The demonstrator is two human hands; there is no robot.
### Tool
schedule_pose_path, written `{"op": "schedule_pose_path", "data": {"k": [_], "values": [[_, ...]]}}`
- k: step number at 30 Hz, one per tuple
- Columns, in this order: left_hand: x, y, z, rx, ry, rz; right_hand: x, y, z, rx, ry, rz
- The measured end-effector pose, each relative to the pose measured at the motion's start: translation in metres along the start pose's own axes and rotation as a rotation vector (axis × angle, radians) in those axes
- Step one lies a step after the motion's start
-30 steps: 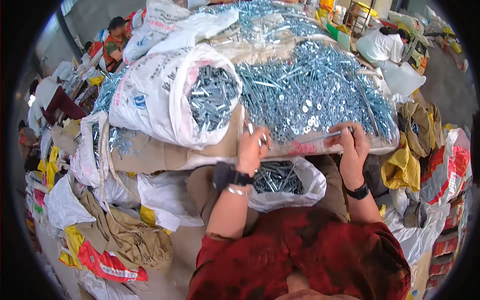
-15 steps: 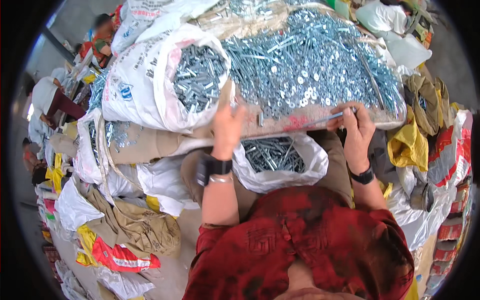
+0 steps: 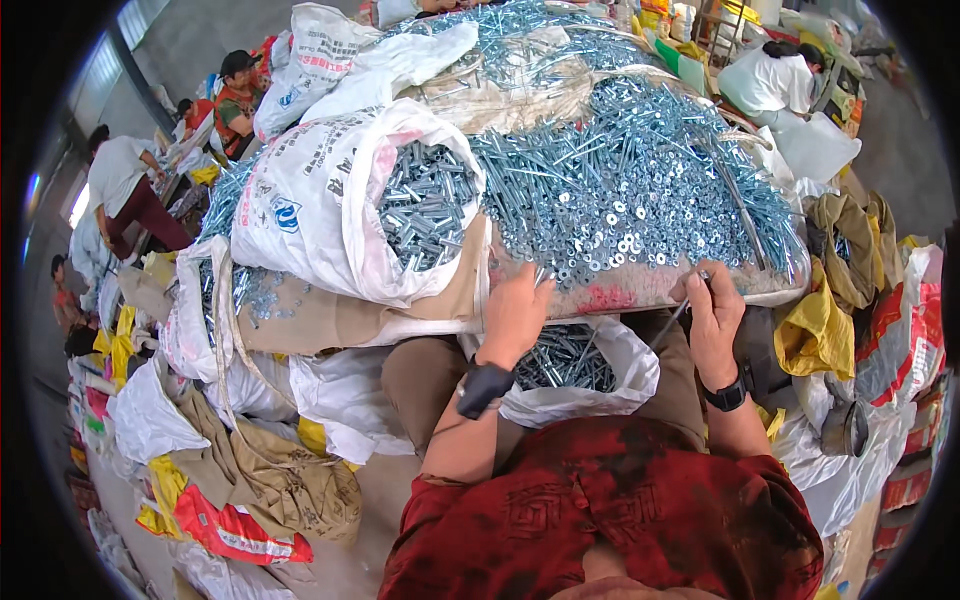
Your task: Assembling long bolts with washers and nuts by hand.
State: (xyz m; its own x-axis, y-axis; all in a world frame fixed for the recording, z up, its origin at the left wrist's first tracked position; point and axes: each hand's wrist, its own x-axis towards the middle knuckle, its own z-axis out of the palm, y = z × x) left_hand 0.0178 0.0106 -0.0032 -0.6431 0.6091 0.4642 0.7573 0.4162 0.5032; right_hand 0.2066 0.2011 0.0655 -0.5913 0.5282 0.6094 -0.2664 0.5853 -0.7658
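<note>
- The right hand (image 3: 712, 310) is pinching a slender metal rod (image 3: 667, 331) between thumb and fingers; the rod is slanting down toward the open white sack (image 3: 635, 378).
- The left hand (image 3: 517, 308) is curling its fingers near the washers (image 3: 622, 240); a small shiny metal piece (image 3: 541, 275) is showing there, but I cannot tell whether they are gripping it.
- The rod is looking stiff, light and sturdy, perhaps slippery; mid-length is probably offering the surest hold.
</note>
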Motion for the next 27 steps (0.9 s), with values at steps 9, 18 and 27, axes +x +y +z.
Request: {"op": "schedule_pose_path", "data": {"k": [9, 18, 27], "values": [[-0.017, 0.037, -0.008, -1.752, -0.583, -0.461, 0.003, -0.023, 0.035, -0.133, -0.231, 0.009], [-0.018, 0.04, -0.008, -1.173, -0.491, -0.13, 0.004, -0.009, 0.054, -0.206, -0.539, -0.229], [-0.019, 0.044, 0.003, -0.683, -0.391, 0.013, -0.008, -0.006, 0.046, -0.244, -0.55, -0.212]]}}
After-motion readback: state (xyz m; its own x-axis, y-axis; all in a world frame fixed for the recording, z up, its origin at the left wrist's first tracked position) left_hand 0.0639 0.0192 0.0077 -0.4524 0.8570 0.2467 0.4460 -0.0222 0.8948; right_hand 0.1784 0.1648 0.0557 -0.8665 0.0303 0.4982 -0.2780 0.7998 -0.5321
